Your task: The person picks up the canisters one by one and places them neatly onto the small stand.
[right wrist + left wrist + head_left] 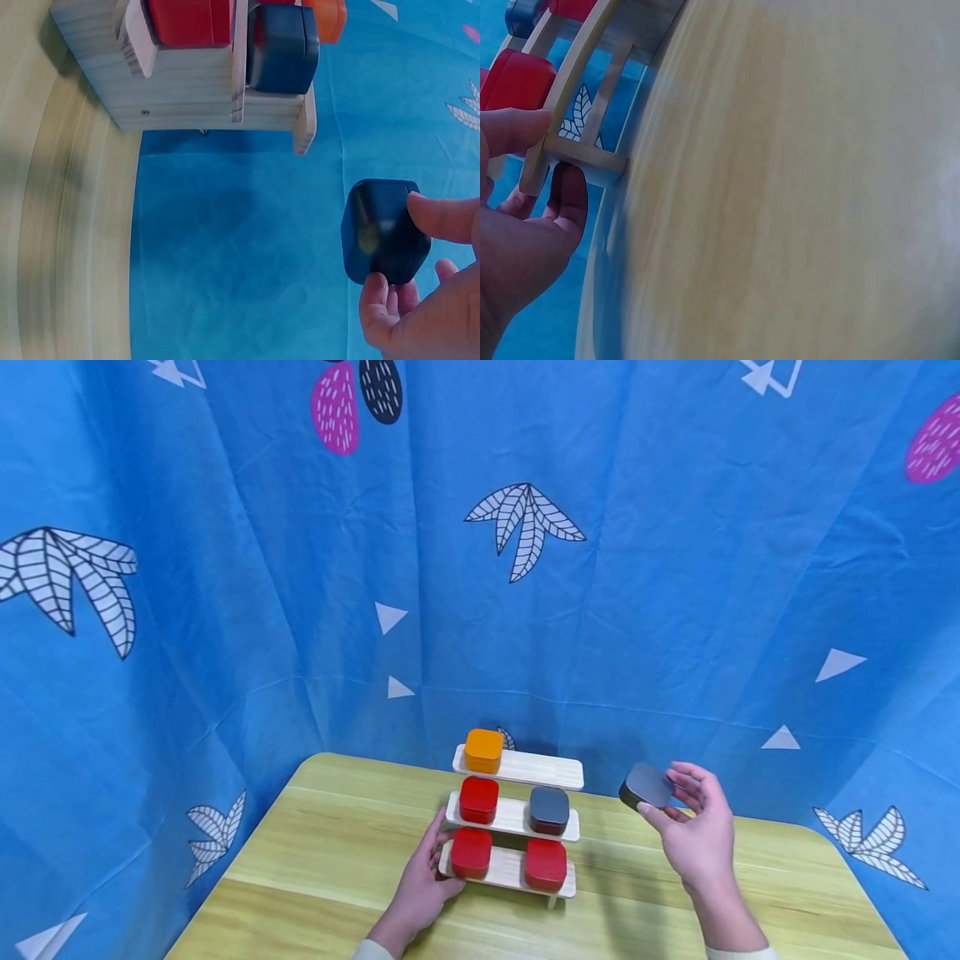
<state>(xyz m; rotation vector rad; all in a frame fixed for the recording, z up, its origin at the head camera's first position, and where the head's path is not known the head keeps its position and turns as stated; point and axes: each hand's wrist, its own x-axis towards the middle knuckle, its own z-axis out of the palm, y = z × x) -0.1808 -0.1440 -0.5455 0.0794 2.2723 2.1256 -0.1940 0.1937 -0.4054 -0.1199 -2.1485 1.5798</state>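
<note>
A small three-step wooden shelf point(511, 867) stands on the table. My left hand point(419, 882) grips the left end of its lowest step, thumb near a red box point(471, 852) and fingers underneath, as the left wrist view shows. To the right of the shelf, my right hand point(698, 828) holds a dark grey rounded-square box point(647, 786) in the air, pinched between thumb and fingertips. On the lowest step sits a second red box point(546, 864). The middle step carries a red box point(478, 799) and a dark grey-topped box point(549, 810). An orange box point(483, 751) occupies the top step's left end.
The wooden table point(322, 835) has rounded back corners. Blue patterned cloth point(510, 635) hangs behind and along both sides of it, close to the table's back edge.
</note>
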